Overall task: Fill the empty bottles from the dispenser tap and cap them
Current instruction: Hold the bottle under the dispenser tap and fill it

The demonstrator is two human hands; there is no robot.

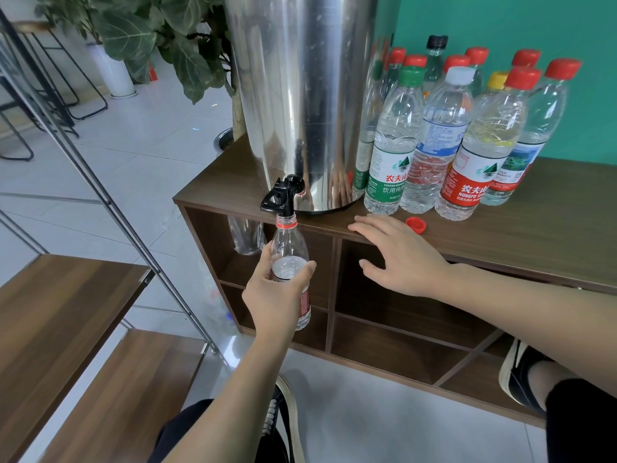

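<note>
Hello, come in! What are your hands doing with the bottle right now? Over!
Left hand grips open bottle under black tap. Right hand open on cabinet edge. Red cap loose beside it. Nothing blocking.

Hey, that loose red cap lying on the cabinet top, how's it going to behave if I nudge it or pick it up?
The red cap is small, thin plastic, so probably very light and stiff. It seems to lie tilted, so a nudge may skid or roll it toward the cabinet edge nearby. Its ribbed side should give fingers of the right hand decent grip.

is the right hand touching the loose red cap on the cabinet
Apart. The head view shows bare wood between the right hand and the red cap on the cabinet top.
</note>
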